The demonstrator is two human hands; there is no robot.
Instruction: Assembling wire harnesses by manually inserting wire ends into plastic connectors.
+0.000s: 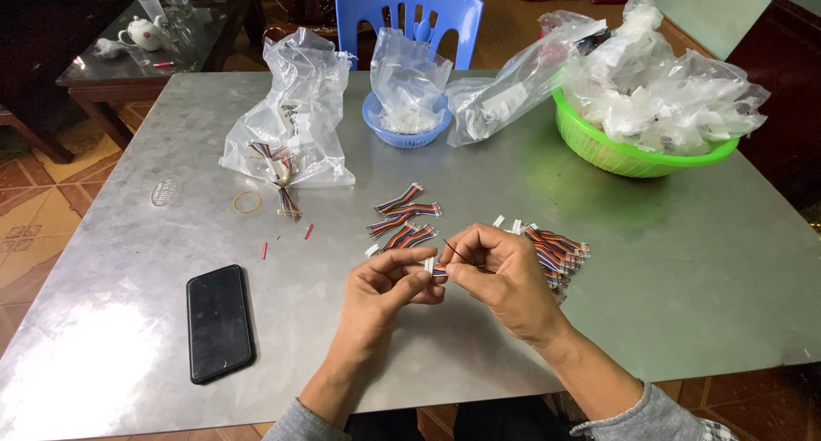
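Head view: left hand (385, 283) and right hand (500, 274) meet over near worktop (599, 261); fingers (428, 274) of both pinching small white connector (430, 266) with coloured wires; thin black wire (457, 253) between right fingertips.

To my left on the tabletop (599, 261) lies a black phone (219, 322), its screen dark. Farther off stands a crumpled clear plastic bag (295, 107) (striped wires inside), a smaller clear bag (409, 73) in a blue basket (376, 124), and a heap of clear bags (658, 86) filling a green basket (599, 150).
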